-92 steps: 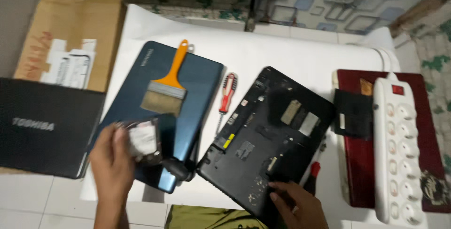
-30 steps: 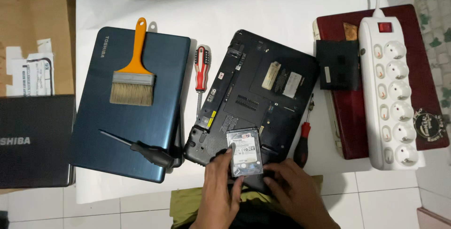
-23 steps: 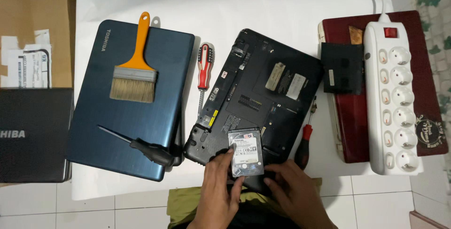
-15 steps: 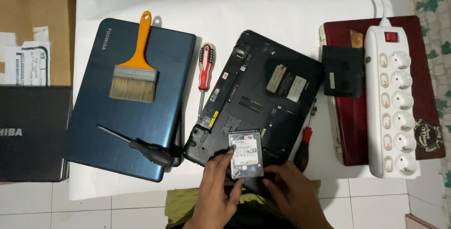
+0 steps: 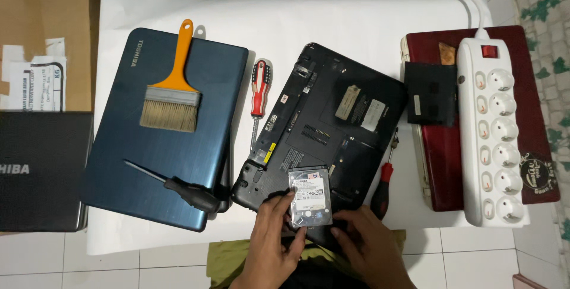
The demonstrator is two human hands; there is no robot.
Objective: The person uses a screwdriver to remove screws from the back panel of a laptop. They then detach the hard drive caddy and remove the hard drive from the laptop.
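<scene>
A black laptop (image 5: 332, 129) lies bottom-up on the white table, tilted. At its near edge sits a silver hard drive (image 5: 309, 197) with a white label. My left hand (image 5: 274, 229) grips the drive's left side and near corner, thumb and fingers around it. My right hand (image 5: 362, 243) rests on the laptop's near edge just right of the drive, fingertips touching the laptop; whether it touches the drive I cannot tell.
A blue laptop (image 5: 119, 146) at left carries an orange-handled brush (image 5: 173, 87) and a black screwdriver (image 5: 184, 189). A red screwdriver (image 5: 259, 90) lies between the laptops, another (image 5: 383, 188) by my right hand. A white power strip (image 5: 491, 129) and black cover (image 5: 430, 93) rest on a red laptop (image 5: 534, 87).
My left hand carried the hard drive from the blue laptop over to the black laptop's near edge. Over the last second both hands and the drive have barely moved.
</scene>
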